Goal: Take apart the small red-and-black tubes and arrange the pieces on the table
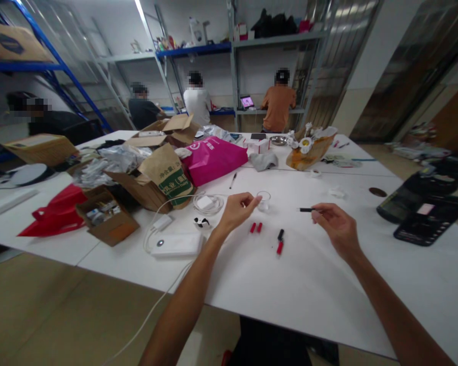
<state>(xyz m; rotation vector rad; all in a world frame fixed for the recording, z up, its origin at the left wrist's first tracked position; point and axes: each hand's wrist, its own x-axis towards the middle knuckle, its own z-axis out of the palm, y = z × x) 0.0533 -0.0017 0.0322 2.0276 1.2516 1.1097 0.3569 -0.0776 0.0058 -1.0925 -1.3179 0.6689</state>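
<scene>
Free tabletop (320,290) around the right hand (338,229), but at the left hand (236,209) a clear cup (264,204), possibly touching.

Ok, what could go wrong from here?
The left hand is right by the clear cup, so a nudge might tip it. The two small red pieces lie loose nearby and could roll if brushed. The white cable hangs over the edge of the table near the left forearm and might snag.
</scene>
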